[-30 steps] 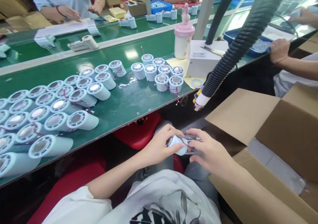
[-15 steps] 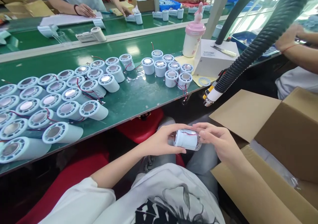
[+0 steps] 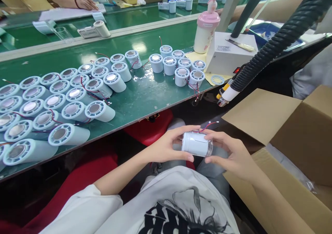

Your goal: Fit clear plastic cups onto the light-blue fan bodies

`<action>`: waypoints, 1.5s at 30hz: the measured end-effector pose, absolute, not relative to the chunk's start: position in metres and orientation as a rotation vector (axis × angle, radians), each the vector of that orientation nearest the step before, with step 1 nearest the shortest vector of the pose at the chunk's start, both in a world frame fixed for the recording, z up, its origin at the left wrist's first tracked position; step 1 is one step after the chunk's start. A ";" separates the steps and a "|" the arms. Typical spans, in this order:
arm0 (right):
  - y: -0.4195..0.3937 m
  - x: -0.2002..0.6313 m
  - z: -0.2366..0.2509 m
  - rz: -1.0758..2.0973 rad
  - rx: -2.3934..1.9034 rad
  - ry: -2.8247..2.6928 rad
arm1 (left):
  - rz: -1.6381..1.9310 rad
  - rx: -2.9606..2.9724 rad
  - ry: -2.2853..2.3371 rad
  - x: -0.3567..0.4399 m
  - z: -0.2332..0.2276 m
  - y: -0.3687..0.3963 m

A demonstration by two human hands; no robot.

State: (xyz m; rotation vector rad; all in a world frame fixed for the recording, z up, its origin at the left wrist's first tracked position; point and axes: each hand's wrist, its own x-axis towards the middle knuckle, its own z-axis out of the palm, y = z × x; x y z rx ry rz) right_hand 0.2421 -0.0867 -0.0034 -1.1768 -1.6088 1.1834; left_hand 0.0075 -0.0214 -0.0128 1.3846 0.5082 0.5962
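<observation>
The light-blue plastic cylinder with a smooth, matt wall (image 3: 195, 144) is positioned above the person's lap, in front of the counter (image 3: 141, 102), with its axis nearly horizontal. A clear, glossy plastic section (image 3: 210, 148) extends past its right end; whether this covers the full length cannot be determined. Thin red and dark wires with small white connectors (image 3: 209, 124) project from the upper side. The left hand (image 3: 172, 146) grips the left end, thumb below and fingers above. The right hand (image 3: 228, 151) grips the right end likewise. On the glossy green counter, light-blue cylinders with slotted rims and silvery round centres (image 3: 99, 110) stand in rows. A brown corrugated cardboard box (image 3: 263, 111) is open at the right.
</observation>
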 end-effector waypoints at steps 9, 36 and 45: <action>-0.087 0.241 0.005 1.461 -1.164 -1.444 | 0.679 1.714 0.423 0.001 -0.011 -0.018; -0.083 0.223 0.002 1.938 -1.221 -0.754 | 0.775 1.838 0.313 0.001 -0.012 -0.014; -0.080 0.217 -0.002 2.150 -1.195 -0.651 | 0.794 1.811 0.296 -0.001 -0.015 -0.015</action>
